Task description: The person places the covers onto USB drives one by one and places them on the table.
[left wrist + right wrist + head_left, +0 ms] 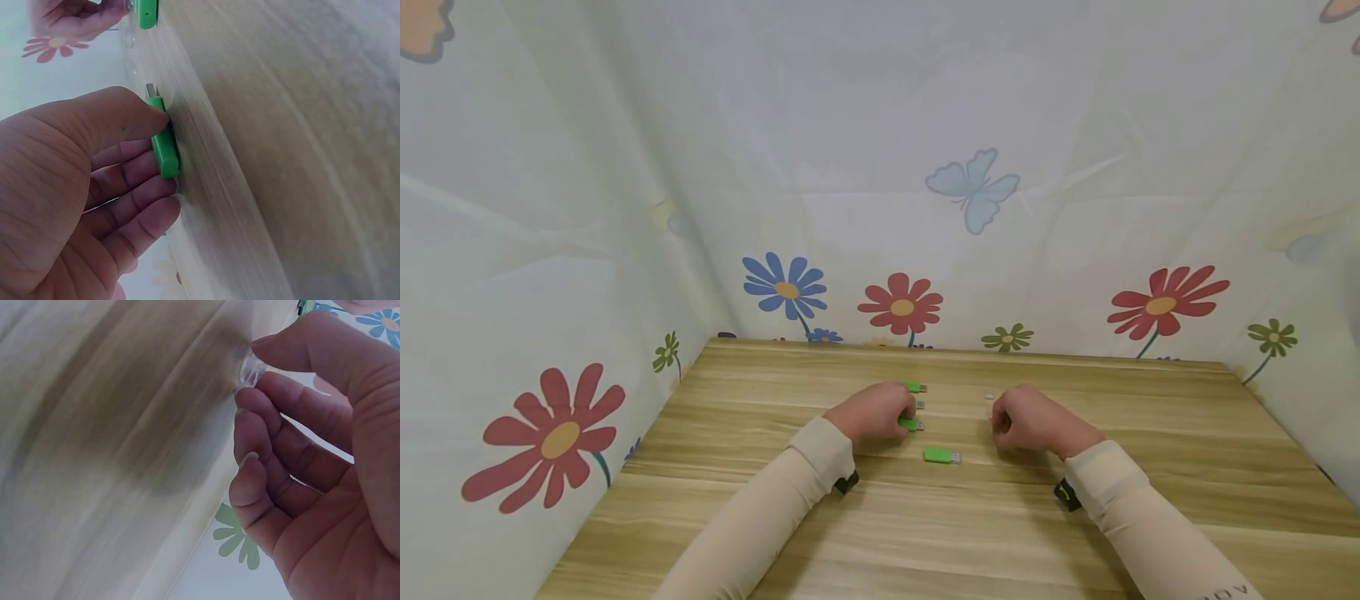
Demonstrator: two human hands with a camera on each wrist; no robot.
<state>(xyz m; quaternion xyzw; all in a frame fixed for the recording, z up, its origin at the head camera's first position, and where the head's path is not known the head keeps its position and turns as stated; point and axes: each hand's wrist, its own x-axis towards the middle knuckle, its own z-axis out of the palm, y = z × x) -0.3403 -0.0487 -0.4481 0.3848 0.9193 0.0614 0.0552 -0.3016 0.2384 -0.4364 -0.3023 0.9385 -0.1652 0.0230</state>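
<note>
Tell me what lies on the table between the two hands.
Head view: bare wood between the left hand and right hand; one green USB stick lies just nearer the camera.

A pale wooden table [970,533] with streaky grain fills the lower half of the head view. A white curtain [880,125] closes it in at nine, twelve and three o'clock, printed with a blue butterfly [973,189] at twelve, red flowers [901,305] and a blue flower [786,288] along its foot.
</note>
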